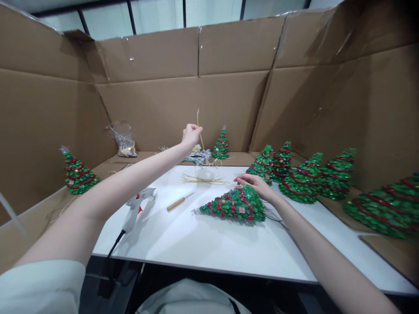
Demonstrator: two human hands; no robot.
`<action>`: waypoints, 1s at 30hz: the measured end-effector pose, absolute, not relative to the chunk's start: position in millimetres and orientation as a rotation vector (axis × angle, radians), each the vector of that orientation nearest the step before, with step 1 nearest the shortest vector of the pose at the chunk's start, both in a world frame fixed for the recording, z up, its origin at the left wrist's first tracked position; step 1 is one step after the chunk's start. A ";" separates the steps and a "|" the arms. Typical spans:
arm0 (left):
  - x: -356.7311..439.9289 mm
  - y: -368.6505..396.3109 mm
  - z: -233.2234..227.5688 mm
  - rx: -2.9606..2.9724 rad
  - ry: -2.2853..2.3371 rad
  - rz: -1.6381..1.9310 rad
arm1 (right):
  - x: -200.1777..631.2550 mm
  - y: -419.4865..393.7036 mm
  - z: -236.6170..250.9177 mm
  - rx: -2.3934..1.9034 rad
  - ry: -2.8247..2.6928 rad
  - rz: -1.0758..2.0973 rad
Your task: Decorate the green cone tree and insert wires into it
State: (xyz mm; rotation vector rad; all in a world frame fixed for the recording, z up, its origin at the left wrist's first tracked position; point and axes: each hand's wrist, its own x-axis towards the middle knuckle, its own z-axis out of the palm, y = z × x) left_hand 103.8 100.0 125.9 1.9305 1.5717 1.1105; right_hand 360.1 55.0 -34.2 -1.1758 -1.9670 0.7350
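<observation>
My left hand [190, 134] is raised above the far side of the white table [203, 240] and pinches a thin yellow strand [198, 120] that sticks up from its fingers. My right hand [253, 183] rests on the base end of a green sequin Christmas tree [234, 205] that lies on its side, its tip pointing left. A small pile of yellow strands [203, 179] lies on the table below my left hand.
A white glue gun [135, 209] with a black cord and a wooden-handled awl [179, 202] lie on the left. Several finished trees [304, 179] stand along the right; one tree [77, 172] stands left, another [221, 145] at the back. Cardboard walls [183, 109] enclose the table; a plastic bag [123, 140] sits back left.
</observation>
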 end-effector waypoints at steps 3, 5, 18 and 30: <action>112.1 94.8 136.4 1.767 1.416 1.290 | 360.2 54.6 -33.8 -1.169 -1.961 0.752; 119.3 91.0 142.7 1.669 1.272 1.372 | 360.2 54.4 -33.4 -1.170 -1.963 0.750; 164.2 83.1 150.5 1.312 0.782 1.489 | 357.4 49.1 -28.1 -1.176 -1.932 0.737; 163.4 19.2 109.1 1.754 0.549 1.263 | 360.8 53.1 -32.7 -1.146 -1.973 0.719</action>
